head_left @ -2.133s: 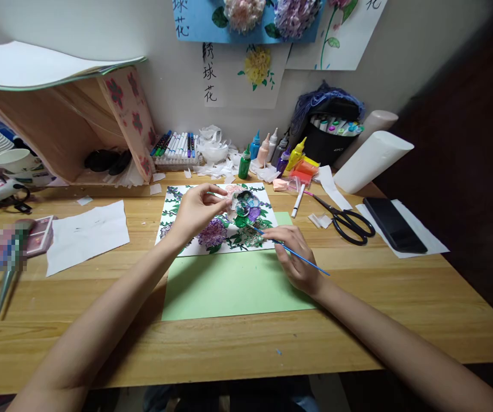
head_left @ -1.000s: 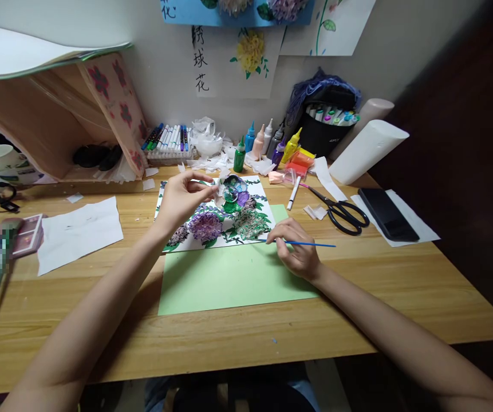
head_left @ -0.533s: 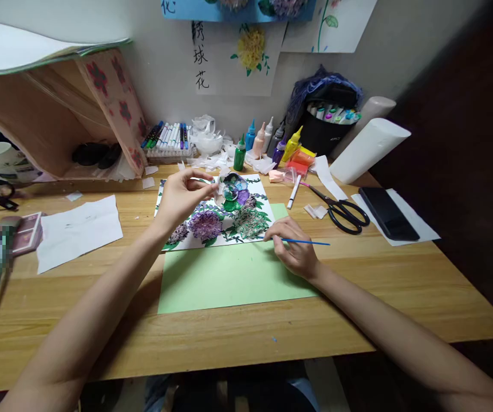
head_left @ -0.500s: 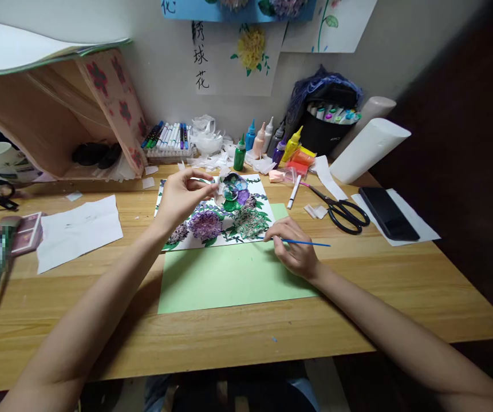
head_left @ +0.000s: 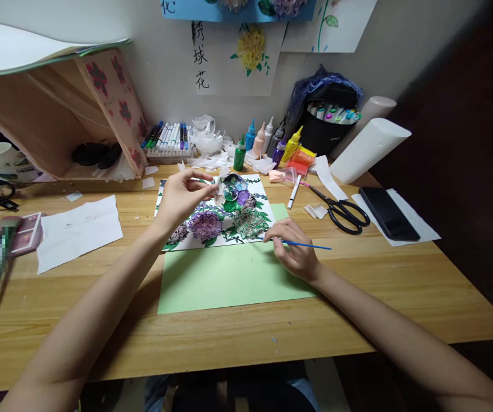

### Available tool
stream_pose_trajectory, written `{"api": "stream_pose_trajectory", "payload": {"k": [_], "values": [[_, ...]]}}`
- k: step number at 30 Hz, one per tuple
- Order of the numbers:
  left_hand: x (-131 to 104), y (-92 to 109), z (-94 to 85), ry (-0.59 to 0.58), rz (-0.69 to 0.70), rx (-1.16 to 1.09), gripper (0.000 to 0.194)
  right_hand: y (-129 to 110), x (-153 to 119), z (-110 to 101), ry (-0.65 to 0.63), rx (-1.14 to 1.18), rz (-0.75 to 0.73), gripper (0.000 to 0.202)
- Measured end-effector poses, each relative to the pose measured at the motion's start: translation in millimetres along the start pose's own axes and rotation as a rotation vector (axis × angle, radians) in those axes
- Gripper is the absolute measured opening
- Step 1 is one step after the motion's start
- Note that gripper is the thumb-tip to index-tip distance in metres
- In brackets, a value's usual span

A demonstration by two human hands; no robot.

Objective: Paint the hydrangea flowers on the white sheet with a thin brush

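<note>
Between the thumb and fingers of my left hand (head_left: pixel 185 193) is the edge of a small paint palette (head_left: pixel 243 198), whose wells are smeared with green, purple, blue and black. My right hand (head_left: pixel 294 247) grips a thin blue paintbrush (head_left: pixel 306 245); its tip is near the lower right of the painting, and I cannot tell whether it touches. Under both hands lies the white painting (head_left: pixel 229 240) with purple, green and dark textured flowers and leaves. The palette hides part of its upper area. A light green sheet (head_left: pixel 229 280) is beneath the painting.
Paint bottles (head_left: pixel 240 153), a marker rack (head_left: pixel 171 140) and crumpled tissue stand along the wall. To the right lie black scissors (head_left: pixel 347 214), a phone (head_left: pixel 387 213) and a white bottle (head_left: pixel 370 150). A paper sheet (head_left: pixel 81 232) and brushes (head_left: pixel 1 252) lie left.
The back end of the paintbrush has dipped slightly in my right hand. My left hand and the palette have stayed in place.
</note>
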State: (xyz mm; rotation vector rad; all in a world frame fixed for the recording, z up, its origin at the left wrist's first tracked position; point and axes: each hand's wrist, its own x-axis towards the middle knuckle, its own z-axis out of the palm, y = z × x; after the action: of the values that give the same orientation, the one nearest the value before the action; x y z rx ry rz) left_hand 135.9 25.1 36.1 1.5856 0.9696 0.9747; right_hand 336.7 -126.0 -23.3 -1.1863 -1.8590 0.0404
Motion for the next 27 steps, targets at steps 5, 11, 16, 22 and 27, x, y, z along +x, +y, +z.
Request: {"api": "stream_pose_trajectory", "payload": {"k": [5,11,16,22,27], "values": [[-0.3,0.0,0.0,0.004,-0.002,0.005,0.03,0.2,0.5,0.0,0.024,-0.012,0.001,0.02],[-0.9,0.4,0.0,0.006,0.005,0.015,0.029,3.1,0.2,0.3,0.003,-0.031,0.04,0.018],[-0.3,-2.1,-0.9,0.0,0.031,0.022,0.03,3.7,0.0,-0.4,0.055,-0.001,0.098,0.02],[3.3,3.8,-7.9,0.053,0.034,0.019,0.033,6.7,2.0,-2.5,0.096,-0.01,0.184,0.022],[11.0,14.2,-31.0,0.158,0.068,0.03,0.034,10.7,2.6,-8.1,0.248,0.026,0.225,0.024]]}}
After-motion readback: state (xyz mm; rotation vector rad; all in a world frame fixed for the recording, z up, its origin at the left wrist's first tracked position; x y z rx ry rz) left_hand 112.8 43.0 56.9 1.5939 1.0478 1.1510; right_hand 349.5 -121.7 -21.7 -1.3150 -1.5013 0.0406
